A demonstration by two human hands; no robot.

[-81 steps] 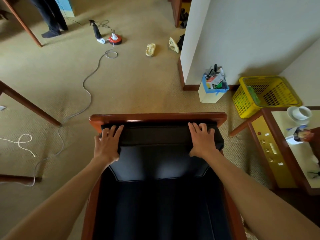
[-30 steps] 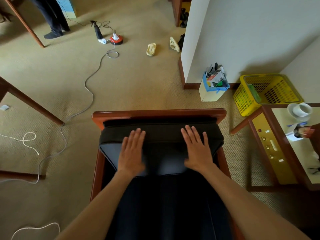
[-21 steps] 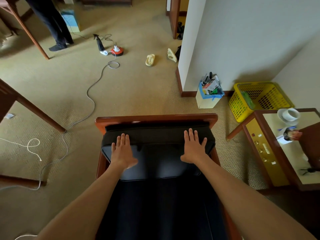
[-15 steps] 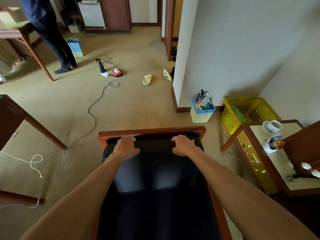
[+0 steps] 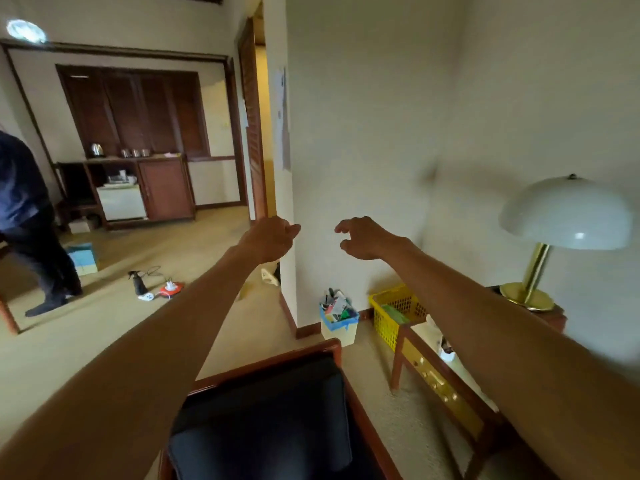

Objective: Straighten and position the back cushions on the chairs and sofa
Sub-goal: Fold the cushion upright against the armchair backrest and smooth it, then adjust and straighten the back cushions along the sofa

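Now the left hand (image 5: 268, 239) hangs in the air with nothing in it, fingers (image 5: 292, 229) loosely curled toward the thumb. Far past those fingers and off to their left, a person (image 5: 27, 216) in dark clothes stands on the carpet. Straight below the fingers, well apart from them, the cushion (image 5: 263, 414) sits propped against the wooden back rail of the chair (image 5: 270, 358), its top edge just under that rail.

The right hand (image 5: 363, 237) is likewise empty, its fingers (image 5: 343, 227) bent in a loose claw, touching nothing. Below and to the right of these fingers stand a yellow basket (image 5: 391, 311) and a side table (image 5: 446, 379); further right is a lamp (image 5: 564, 216).

The cushion looks padded and covered in smooth dark leather or vinyl, so I judge it soft, fairly light and somewhat slippery under flat palms. A grip on the two upper corners, fingers hooked over the top edge, should steer it best; pressing the face flat would then seat it against the frame.
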